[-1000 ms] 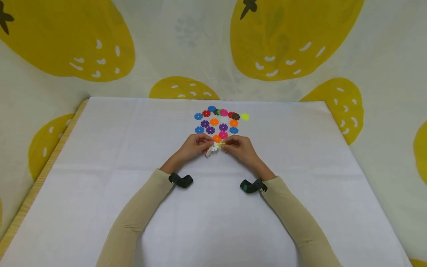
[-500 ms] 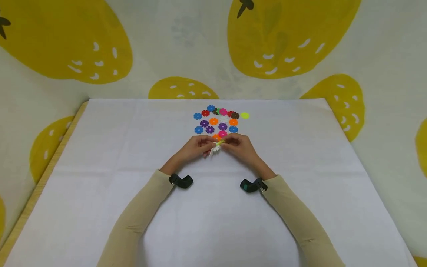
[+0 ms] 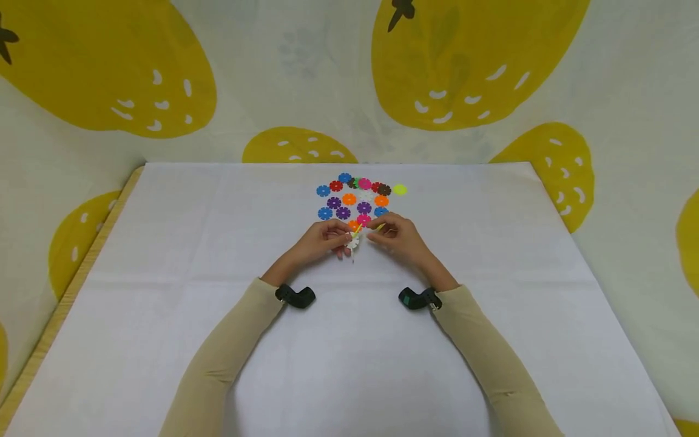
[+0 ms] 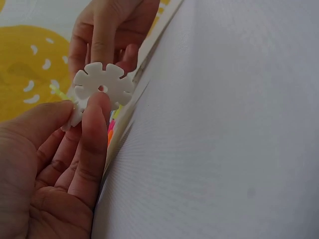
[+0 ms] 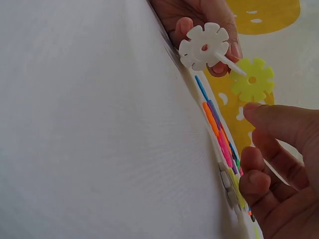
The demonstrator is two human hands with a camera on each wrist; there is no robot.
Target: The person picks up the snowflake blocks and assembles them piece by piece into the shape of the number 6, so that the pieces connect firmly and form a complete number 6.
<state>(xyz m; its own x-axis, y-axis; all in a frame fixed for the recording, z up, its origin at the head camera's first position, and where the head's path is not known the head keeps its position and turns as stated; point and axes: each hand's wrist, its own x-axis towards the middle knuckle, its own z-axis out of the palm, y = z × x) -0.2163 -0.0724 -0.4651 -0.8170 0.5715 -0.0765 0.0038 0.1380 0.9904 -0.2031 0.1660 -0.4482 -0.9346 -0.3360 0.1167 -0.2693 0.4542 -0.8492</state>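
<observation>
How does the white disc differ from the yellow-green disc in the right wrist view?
Colour: the white disc is white, the yellow-green disc lime. Hold: the left hand pinches the white disc; the yellow-green disc sits just above a fingertip of the right hand, and whether that hand holds it is unclear. Place: the white disc is nearer the cloth, the yellow-green disc further out. Shared: both have a notched flower shape with a centre hole.
</observation>
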